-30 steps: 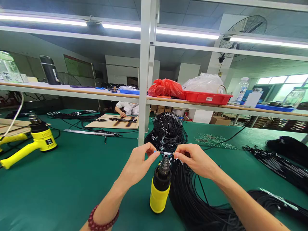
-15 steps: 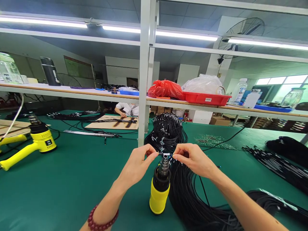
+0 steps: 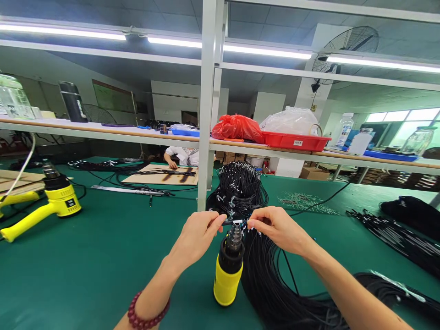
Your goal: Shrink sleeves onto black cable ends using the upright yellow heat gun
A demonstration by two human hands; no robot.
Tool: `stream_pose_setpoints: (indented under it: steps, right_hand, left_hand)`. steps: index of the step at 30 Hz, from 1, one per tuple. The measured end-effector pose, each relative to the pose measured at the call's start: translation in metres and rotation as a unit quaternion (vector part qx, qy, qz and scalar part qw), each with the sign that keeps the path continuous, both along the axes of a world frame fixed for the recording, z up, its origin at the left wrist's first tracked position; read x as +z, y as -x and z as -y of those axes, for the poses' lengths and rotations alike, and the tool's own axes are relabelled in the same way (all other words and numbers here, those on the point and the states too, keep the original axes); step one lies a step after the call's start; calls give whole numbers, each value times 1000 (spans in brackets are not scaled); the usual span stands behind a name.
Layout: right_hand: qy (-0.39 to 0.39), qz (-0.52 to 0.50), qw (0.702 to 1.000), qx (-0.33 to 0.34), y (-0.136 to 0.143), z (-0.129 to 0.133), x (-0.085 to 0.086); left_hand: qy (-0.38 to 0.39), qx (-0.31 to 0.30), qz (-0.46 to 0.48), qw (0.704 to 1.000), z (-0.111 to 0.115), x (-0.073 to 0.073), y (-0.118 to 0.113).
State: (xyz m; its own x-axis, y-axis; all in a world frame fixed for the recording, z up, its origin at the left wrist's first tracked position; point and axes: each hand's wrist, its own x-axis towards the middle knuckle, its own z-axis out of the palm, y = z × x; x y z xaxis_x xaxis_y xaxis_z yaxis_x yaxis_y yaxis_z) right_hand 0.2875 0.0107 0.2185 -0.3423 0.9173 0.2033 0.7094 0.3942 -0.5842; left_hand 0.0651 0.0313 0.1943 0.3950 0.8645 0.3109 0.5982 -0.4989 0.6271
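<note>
My left hand (image 3: 199, 231) pinches one end of a thin black cable (image 3: 227, 223) between thumb and fingers. On the other side my right hand (image 3: 275, 229) grips the same cable, so it is stretched level between both hands. A short white sleeve (image 3: 237, 221) sits on the cable in the gap. Directly beneath stands a yellow and black heat gun (image 3: 228, 275), upright with its metal nozzle pointing up at the sleeve. Behind and to the right, a thick bundle of black cables (image 3: 271, 284) runs across the green table toward me.
Another yellow heat gun (image 3: 62, 199) stands at the left. A shelf post (image 3: 207, 101) rises in front of me, and the shelf carries a red tray (image 3: 295, 140). More black cables (image 3: 395, 238) lie at right. A co-worker's hand (image 3: 172, 163) is beyond a wooden board (image 3: 158, 176).
My left fingers have shifted slightly and the white sleeve looks narrower over the nozzle. Both hands keep nearly the same place, and the heat gun has not moved.
</note>
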Motion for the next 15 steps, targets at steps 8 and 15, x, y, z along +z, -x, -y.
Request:
stream_pose_setpoints:
  steps: [8, 15]
  right_hand:
    - [-1, -37, 999, -11, 2, -4, -4]
    - [26, -15, 1000, 11, 0, 0, -4]
  left_hand:
    - [7, -1, 82, 997, 1, 2, -2]
    - [5, -9, 61, 998, 2, 2, 1]
